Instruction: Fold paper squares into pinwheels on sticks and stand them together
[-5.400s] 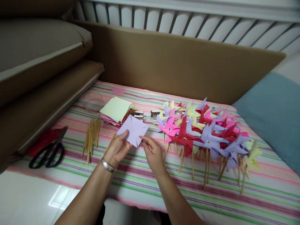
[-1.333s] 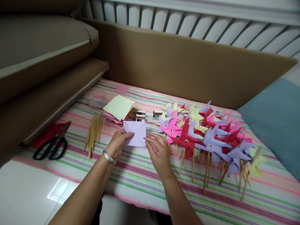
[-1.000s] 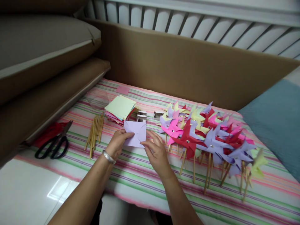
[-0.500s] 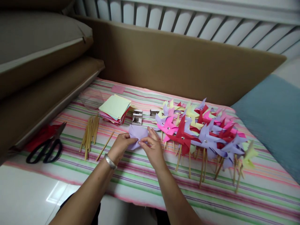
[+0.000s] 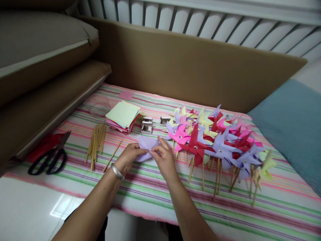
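Note:
A lavender sheet of paper (image 5: 146, 142), partly folded toward its middle, is held between my two hands. My left hand (image 5: 129, 155) is closed on its left side, the thumb pressing near the centre. With thumb and forefinger, my right hand (image 5: 163, 157) pinches the paper near the middle, its other fingers raised. Whether a pin sits under the fingertips is hidden. Just left of my left hand lies a single wooden stick (image 5: 112, 156). Beyond the paper stands a small open box (image 5: 146, 126) with tiny metal pieces inside.
Finished paper pinwheels (image 5: 218, 144) on sticks crowd the right side. At left lie a bundle of sticks (image 5: 95, 144) and black-handled scissors (image 5: 51, 160). A stack of coloured paper squares (image 5: 122, 115) and another small box (image 5: 165, 120) sit behind. A brown board (image 5: 188, 67) backs the striped cloth (image 5: 155, 194).
The lavender paper's far edge has changed from flatter to more notched as the fold is drawn in. Both hands stay nearly in place, with my right fingers shifted slightly.

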`<state>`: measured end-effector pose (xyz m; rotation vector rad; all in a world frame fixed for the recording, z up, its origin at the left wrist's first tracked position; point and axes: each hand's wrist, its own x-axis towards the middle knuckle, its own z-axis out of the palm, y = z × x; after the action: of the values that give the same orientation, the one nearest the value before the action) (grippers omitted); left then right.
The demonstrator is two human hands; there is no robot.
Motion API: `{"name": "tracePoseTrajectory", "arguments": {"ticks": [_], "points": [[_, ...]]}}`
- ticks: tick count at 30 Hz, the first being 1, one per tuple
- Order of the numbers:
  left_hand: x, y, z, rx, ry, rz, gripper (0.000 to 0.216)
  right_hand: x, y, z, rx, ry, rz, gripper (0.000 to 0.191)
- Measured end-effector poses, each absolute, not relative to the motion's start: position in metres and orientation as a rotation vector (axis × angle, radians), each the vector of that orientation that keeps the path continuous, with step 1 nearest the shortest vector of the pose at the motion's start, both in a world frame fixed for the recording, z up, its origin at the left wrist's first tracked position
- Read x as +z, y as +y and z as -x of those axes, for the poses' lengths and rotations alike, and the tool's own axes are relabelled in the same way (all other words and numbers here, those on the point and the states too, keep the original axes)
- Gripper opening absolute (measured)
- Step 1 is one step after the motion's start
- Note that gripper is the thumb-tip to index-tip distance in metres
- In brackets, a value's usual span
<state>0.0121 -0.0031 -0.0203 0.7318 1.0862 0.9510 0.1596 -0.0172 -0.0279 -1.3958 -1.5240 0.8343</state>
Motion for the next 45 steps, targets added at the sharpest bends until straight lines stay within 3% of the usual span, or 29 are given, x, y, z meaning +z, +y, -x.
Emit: {"name": "tracePoseTrajectory", "arguments": {"ticks": [19, 25, 27, 35, 41, 45], "points": [[-0.017, -0.005, -0.011, 0.895, 1.052, -0.818, 0.018, -0.03, -0.014, -0.161, 0.844, -1.5, 1.462, 0.003], [-0.017, -0.003, -0.009, 0.808, 1.116, -0.99, 0.007, -0.02, -0.013, -0.174, 0.948, -1.406, 1.408, 0.056], [-0.016, -0.004, -0.009, 0.757, 1.11, -1.073, 0.007, -0.014, -0.013, -0.179, 1.074, -1.445, 1.393, 0.064], [-0.018, -0.006, -0.019, 0.598, 1.082, -1.223, 0.013, 0.004, -0.015, -0.184, 1.518, -1.425, 1.372, 0.065], [-0.016, -0.004, -0.024, 0.653, 1.042, -1.169, 0.013, -0.004, -0.013, -0.187, 1.57, -1.287, 1.275, 0.063], [-0.008, -0.004, -0.021, 0.842, 1.018, -0.936, 0.03, -0.009, -0.007, -0.187, 1.514, -1.06, 1.263, 0.066]]}}
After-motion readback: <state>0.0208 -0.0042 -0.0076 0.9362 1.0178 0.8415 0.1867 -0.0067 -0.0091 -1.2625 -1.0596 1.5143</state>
